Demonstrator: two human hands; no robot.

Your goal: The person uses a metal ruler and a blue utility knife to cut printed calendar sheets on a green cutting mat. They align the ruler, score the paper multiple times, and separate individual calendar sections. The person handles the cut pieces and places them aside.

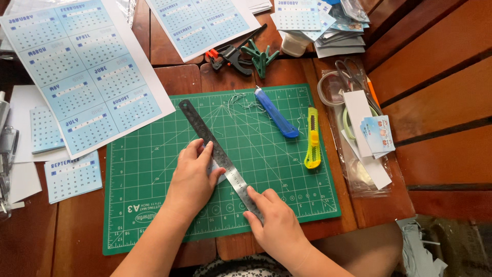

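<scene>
Right hand: nearest the camera, fingers flat and open, pressing the lower end of a long grey steel ruler. Left hand: open, palm down, bearing on a small white paper piece beside the ruler's middle. Ruler lies diagonally on a green gridded cutting mat on the wooden desk. 2 utility knives, 1 blue, 1 yellow, lie apart to the right.

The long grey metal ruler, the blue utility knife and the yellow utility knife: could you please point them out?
long grey metal ruler [218, 154], head view, mid-blade between the hands.
blue utility knife [277, 113], head view, middle of the handle.
yellow utility knife [312, 138], head view, middle of the body.
</scene>
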